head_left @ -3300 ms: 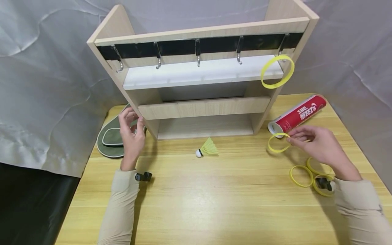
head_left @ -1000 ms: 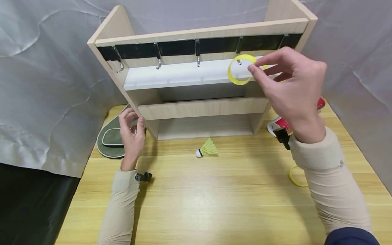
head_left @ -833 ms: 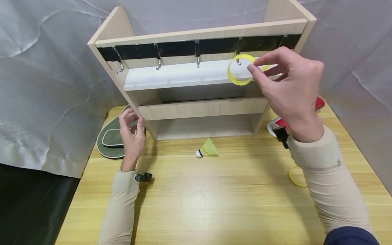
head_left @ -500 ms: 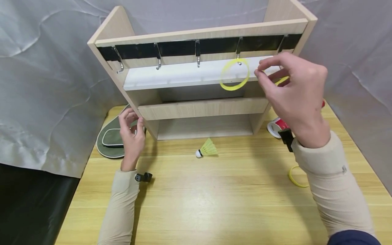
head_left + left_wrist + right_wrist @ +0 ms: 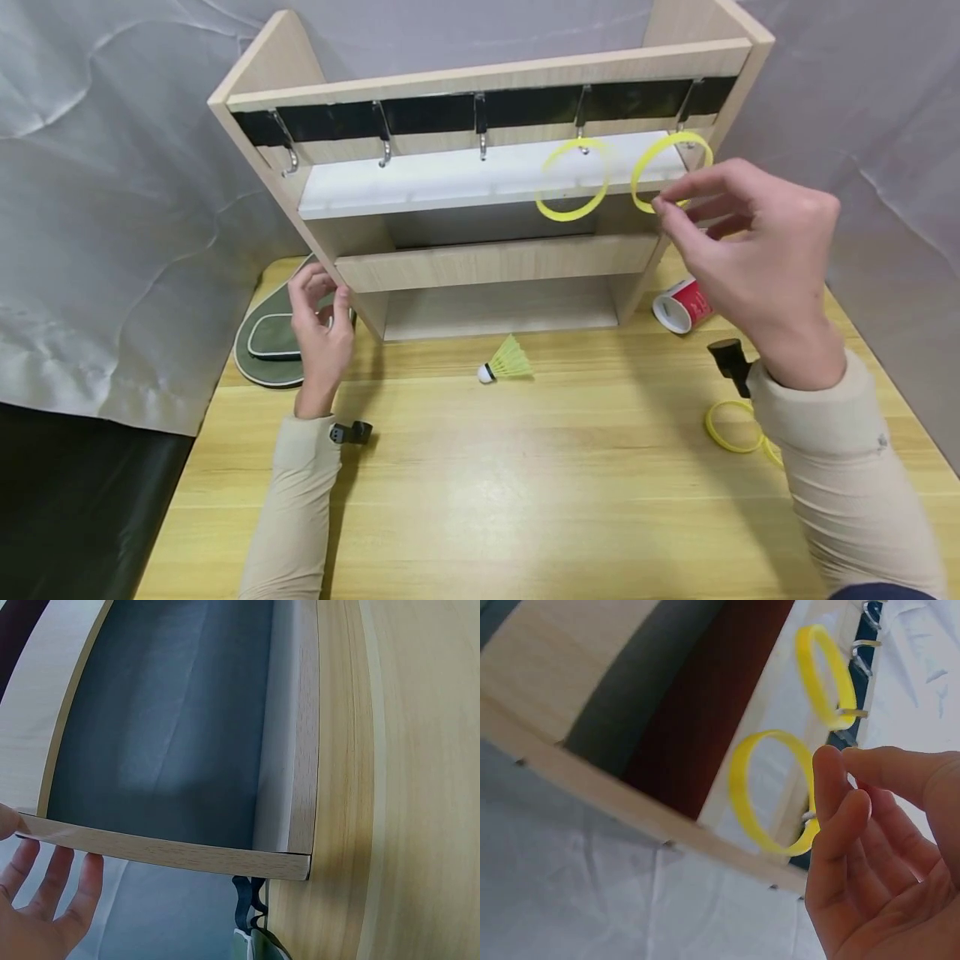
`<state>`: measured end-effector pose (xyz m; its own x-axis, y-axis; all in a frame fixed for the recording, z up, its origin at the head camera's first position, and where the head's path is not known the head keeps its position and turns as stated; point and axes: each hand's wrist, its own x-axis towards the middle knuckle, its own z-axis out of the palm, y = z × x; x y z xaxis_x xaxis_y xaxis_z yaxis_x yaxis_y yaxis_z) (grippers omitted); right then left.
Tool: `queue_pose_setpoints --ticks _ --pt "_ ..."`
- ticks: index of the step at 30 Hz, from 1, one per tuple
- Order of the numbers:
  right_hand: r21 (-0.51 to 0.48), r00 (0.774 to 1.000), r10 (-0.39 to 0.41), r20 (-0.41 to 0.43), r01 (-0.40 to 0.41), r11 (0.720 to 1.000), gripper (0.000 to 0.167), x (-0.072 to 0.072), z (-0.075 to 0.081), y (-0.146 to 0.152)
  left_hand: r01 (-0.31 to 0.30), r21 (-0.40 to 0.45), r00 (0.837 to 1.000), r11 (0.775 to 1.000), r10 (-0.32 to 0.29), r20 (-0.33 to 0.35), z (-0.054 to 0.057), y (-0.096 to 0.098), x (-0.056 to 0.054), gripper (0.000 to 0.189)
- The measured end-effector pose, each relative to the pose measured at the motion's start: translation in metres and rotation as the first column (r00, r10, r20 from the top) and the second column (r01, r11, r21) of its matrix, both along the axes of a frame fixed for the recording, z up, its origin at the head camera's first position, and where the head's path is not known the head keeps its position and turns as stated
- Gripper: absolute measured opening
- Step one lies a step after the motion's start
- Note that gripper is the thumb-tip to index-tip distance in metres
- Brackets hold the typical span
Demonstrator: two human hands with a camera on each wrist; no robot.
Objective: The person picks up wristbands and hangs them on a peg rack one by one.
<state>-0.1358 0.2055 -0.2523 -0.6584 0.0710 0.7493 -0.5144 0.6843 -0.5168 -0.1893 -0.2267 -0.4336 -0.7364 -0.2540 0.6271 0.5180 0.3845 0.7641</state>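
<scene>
Left grip (image 5: 322,325) clasps the shelf (image 5: 498,262), right grip (image 5: 765,258) loose — I see wooden surface (image 5: 480,492) beneath the shelf, grey fabric (image 5: 480,33) behind.

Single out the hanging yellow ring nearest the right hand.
The ring on the rightmost hook, beside the right hand; the other hanging ring, farther left, is more distant.

Left sleeve (image 5: 292,508) and right sleeve (image 5: 855,483): beige, creased, banded cuffs. Small black camera on left wrist (image 5: 351,432), another on right (image 5: 731,365). Navy fabric (image 5: 877,592) behind right sleeve.
</scene>
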Motion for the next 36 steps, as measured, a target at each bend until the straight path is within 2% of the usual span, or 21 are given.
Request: queue_pose_setpoints --ticks 8,14,21,30,36 --pt "0.087 0.998 -0.030 0.051 0.026 0.996 0.012 0.006 -0.018 0.033 -0.010 0.005 1.000 1.000 0.010 0.016 0.000 0.000 0.001 0.036" --pt "0.099 0.990 -0.097 0.107 0.086 0.991 0.010 0.008 -0.033 0.054 -0.010 0.001 1.000 1.000 0.010 0.015 -0.001 0.000 0.001 0.037" --pt "0.127 0.979 -0.111 0.169 0.090 0.988 0.010 0.013 -0.050 0.075 -0.007 0.005 1.000 1.000 0.007 0.010 -0.001 0.001 0.000 0.036" --pt "0.210 0.946 -0.171 0.275 0.114 0.971 0.013 0.020 -0.074 0.095 -0.005 -0.001 1.000 1.000 0.005 0.003 -0.001 -0.001 0.000 0.036" --pt "0.263 0.911 -0.188 0.368 0.093 0.960 0.012 0.023 -0.094 0.108 -0.004 -0.004 1.000 1.000 0.004 0.000 -0.001 -0.001 0.000 0.036"
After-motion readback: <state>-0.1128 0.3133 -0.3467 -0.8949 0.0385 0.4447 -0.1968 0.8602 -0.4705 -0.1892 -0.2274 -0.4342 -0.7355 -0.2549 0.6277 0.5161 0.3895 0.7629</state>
